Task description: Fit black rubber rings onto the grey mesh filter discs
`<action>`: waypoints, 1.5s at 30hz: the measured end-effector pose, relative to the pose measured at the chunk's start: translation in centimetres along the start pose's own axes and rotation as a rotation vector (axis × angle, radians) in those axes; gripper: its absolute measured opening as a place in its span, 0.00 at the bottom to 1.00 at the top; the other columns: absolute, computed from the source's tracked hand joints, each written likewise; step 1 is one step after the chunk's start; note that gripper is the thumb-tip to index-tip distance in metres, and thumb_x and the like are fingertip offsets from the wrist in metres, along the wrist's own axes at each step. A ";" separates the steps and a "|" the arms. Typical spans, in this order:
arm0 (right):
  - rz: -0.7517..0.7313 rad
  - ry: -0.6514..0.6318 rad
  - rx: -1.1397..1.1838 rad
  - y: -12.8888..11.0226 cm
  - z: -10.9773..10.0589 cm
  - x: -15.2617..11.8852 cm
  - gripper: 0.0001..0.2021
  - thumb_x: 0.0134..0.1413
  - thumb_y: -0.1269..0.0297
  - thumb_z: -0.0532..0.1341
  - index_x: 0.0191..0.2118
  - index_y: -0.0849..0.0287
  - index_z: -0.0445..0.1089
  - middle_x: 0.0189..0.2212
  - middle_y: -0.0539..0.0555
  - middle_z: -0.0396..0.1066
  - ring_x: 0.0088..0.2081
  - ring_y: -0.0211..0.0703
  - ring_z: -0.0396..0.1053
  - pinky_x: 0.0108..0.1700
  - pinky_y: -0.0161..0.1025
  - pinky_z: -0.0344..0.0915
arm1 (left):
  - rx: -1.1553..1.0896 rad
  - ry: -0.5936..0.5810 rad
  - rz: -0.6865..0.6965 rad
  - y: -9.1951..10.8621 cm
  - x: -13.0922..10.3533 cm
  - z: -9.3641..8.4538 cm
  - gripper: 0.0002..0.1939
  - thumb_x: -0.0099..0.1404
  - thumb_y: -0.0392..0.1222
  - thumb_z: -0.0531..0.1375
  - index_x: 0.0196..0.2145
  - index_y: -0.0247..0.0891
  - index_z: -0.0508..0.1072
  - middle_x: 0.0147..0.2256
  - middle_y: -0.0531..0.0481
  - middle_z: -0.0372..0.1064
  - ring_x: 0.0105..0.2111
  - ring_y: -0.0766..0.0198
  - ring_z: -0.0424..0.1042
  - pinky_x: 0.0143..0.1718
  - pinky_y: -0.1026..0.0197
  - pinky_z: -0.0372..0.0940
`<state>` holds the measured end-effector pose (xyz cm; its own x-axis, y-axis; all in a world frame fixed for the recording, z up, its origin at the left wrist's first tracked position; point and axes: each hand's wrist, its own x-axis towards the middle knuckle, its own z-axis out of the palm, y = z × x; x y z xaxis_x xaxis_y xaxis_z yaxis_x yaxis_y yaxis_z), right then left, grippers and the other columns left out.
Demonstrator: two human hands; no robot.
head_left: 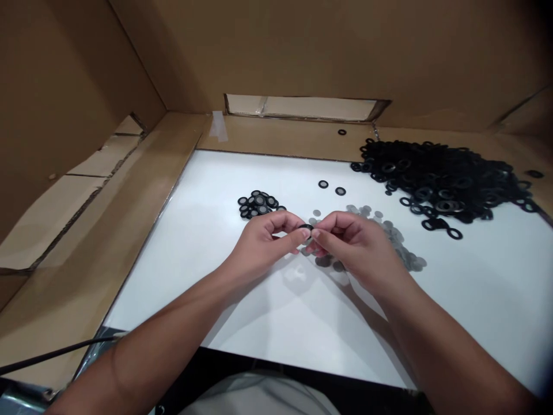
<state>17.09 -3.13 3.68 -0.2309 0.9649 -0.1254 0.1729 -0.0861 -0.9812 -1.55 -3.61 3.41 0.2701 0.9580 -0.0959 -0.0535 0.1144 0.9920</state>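
Note:
Between the fingertips of both hands is a black rubber ring (306, 227), held above the white board. My left hand (276, 236) pinches its left side with thumb and forefinger. My right hand (345, 236) grips the opposite edge the same way; whether a grey disc is also in those fingers I cannot make out. Beneath and behind my right hand lie many small grey mesh-like discs (393, 233), partly hidden by it. Just beyond my left hand sits a small heap of black rings with grey centres (259, 200).
A large pile of black rings (444, 178) spreads over the back right. Two rings with grey centres (340, 191) lie apart near the middle. Cardboard walls (302, 52) enclose the white board (190, 230) at the back and left. A black cable (56, 353) runs in at lower left.

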 end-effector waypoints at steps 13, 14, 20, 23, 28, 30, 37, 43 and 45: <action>0.011 0.011 0.034 -0.3 0.0 0.0 0.10 0.58 0.57 0.66 0.31 0.57 0.72 0.26 0.51 0.75 0.29 0.39 0.74 0.33 0.36 0.72 | -0.095 -0.040 -0.044 -0.4 0.5 -0.6 0.11 0.63 0.49 0.66 0.38 0.39 0.78 0.37 0.49 0.73 0.39 0.62 0.73 0.39 0.60 0.71; 0.021 -0.039 0.005 -0.2 -0.1 0.1 0.11 0.59 0.56 0.65 0.31 0.57 0.72 0.27 0.51 0.75 0.30 0.39 0.73 0.33 0.36 0.72 | -0.087 -0.040 -0.050 -0.5 0.6 -0.6 0.11 0.64 0.50 0.65 0.37 0.39 0.78 0.37 0.49 0.73 0.39 0.62 0.73 0.38 0.60 0.71; -0.011 -0.108 -0.059 0.2 -0.8 0.2 0.14 0.57 0.54 0.67 0.46 0.55 0.73 0.35 0.53 0.75 0.34 0.42 0.75 0.29 0.35 0.71 | -0.057 -0.040 -0.098 -0.7 0.7 -0.9 0.15 0.63 0.53 0.65 0.31 0.37 0.75 0.33 0.49 0.71 0.36 0.63 0.72 0.37 0.61 0.70; -0.085 -0.084 -0.050 0.1 -0.7 0.1 0.19 0.52 0.56 0.71 0.48 0.55 0.74 0.36 0.54 0.76 0.33 0.42 0.74 0.29 0.36 0.72 | -0.071 -0.048 -0.089 -0.7 0.7 -0.8 0.15 0.63 0.53 0.65 0.32 0.37 0.76 0.32 0.49 0.71 0.35 0.64 0.72 0.37 0.61 0.70; -0.125 -0.057 -0.051 0.5 -0.3 0.1 0.14 0.54 0.57 0.70 0.44 0.55 0.76 0.35 0.53 0.77 0.30 0.40 0.73 0.29 0.36 0.70 | -0.104 -0.046 -0.046 -0.4 0.6 -0.8 0.15 0.63 0.52 0.65 0.31 0.37 0.75 0.32 0.50 0.72 0.34 0.65 0.72 0.36 0.62 0.71; -0.132 -0.065 -0.064 0.8 -0.2 0.1 0.13 0.54 0.58 0.70 0.44 0.54 0.76 0.35 0.52 0.77 0.31 0.40 0.73 0.30 0.36 0.69 | -0.103 -0.039 -0.039 -0.3 0.6 -0.8 0.14 0.64 0.52 0.65 0.31 0.37 0.75 0.32 0.50 0.72 0.34 0.65 0.72 0.36 0.62 0.71; -0.161 -0.028 -0.130 0.9 0.2 0.1 0.12 0.53 0.57 0.70 0.41 0.55 0.74 0.32 0.52 0.76 0.31 0.40 0.73 0.29 0.36 0.68 | -0.079 -0.017 -0.034 -0.2 0.6 -0.6 0.15 0.63 0.53 0.65 0.31 0.37 0.75 0.33 0.50 0.72 0.34 0.64 0.72 0.36 0.61 0.72; -0.185 0.001 -0.199 0.9 0.3 0.1 0.10 0.53 0.59 0.70 0.38 0.55 0.72 0.30 0.50 0.74 0.31 0.41 0.73 0.29 0.36 0.67 | -0.065 -0.042 -0.018 0.1 0.3 -0.6 0.13 0.63 0.51 0.65 0.34 0.37 0.77 0.35 0.49 0.73 0.36 0.63 0.73 0.37 0.61 0.72; -0.192 0.004 -0.199 0.9 0.2 0.1 0.09 0.54 0.61 0.70 0.39 0.55 0.72 0.31 0.50 0.74 0.32 0.41 0.74 0.30 0.36 0.69 | -0.038 -0.030 -0.002 0.1 0.2 -0.6 0.12 0.63 0.50 0.65 0.34 0.37 0.77 0.34 0.49 0.72 0.36 0.64 0.72 0.37 0.62 0.71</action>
<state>16.99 -3.19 2.75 -0.2740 0.9598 0.0610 0.3115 0.1486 -0.9386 -2.09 -3.20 3.48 0.2987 0.9496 -0.0949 -0.0892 0.1268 0.9879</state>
